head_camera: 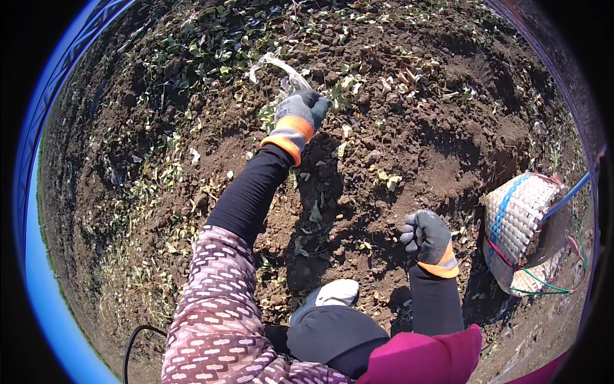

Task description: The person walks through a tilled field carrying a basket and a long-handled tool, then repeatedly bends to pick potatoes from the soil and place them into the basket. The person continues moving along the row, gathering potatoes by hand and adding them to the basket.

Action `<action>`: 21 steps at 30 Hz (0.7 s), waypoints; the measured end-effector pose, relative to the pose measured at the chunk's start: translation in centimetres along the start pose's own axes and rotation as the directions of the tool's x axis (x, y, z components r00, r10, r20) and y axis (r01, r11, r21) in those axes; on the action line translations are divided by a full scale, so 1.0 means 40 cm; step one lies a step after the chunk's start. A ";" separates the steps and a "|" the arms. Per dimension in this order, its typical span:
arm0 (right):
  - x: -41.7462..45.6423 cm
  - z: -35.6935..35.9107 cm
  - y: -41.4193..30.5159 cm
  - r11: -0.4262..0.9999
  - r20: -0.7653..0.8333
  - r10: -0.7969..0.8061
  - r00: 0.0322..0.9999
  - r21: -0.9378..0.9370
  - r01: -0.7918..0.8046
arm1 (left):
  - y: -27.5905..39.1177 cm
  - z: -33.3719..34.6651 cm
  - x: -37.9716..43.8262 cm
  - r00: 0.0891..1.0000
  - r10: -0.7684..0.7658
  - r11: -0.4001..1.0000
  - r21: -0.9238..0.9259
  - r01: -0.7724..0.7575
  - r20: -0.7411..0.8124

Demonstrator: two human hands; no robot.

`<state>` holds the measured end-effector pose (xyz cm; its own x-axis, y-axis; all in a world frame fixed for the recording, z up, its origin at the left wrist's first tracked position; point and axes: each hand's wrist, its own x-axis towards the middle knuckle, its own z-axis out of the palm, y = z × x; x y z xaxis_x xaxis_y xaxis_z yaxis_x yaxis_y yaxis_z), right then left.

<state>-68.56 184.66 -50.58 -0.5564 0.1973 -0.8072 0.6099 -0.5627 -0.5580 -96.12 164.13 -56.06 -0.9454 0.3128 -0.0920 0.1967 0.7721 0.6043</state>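
Observation:
My left hand [302,115], in a grey work glove with an orange striped cuff, reaches forward in a fist low over the soil. From the far side of this fist comes a crumpled strip of thin whitish plastic film [280,65], which it grips. Its far end curls to the left over wilted leaves. My right hand [429,240], gloved alike, hangs nearer my body over the loose brown soil [369,211]. Its fingers are curled in, and nothing shows in them. Pale dirt coats its fingertips.
To the right, a woven white basket [511,225] with a blue stripe leans on its side, with cords and a blue handle [568,197]. A white shoe [338,293] stands below my hands. Clods and wilted leaves [206,48] cover the field. A black cable [136,333] loops at lower left.

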 end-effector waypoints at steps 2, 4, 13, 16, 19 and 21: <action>-0.010 0.008 0.005 0.995 0.019 -0.044 0.999 -0.090 0.046 | -0.128 0.022 0.093 0.996 0.036 0.971 0.237 -0.015 -0.085; -0.012 0.019 0.006 0.998 0.014 0.024 1.000 -0.062 -0.024 | -0.137 0.028 0.126 0.995 -0.026 0.900 0.436 -0.017 0.092; -0.024 0.035 0.037 0.998 -0.036 0.056 0.998 0.019 -0.055 | -0.109 0.108 0.139 0.943 0.054 0.881 0.428 -0.199 0.327; -0.028 0.035 0.042 1.000 -0.069 0.026 0.997 -0.015 -0.027 | -0.127 0.152 0.158 0.916 0.066 0.876 0.416 -0.243 0.396; -0.023 0.096 0.066 1.000 0.049 0.008 0.999 0.005 -0.008 | -0.335 0.162 0.234 0.905 -0.210 0.860 0.510 -0.009 0.370; -0.039 0.054 0.066 0.999 -0.035 -0.027 0.999 -0.026 0.026 | -0.218 0.199 0.217 0.875 -0.017 0.872 0.435 -0.224 0.484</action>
<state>-67.30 181.14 -50.40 -0.5528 0.2400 -0.7980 0.6095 -0.5367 -0.5836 -103.97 164.53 -68.44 -0.7048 0.5282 -0.4735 0.4962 0.8441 0.2030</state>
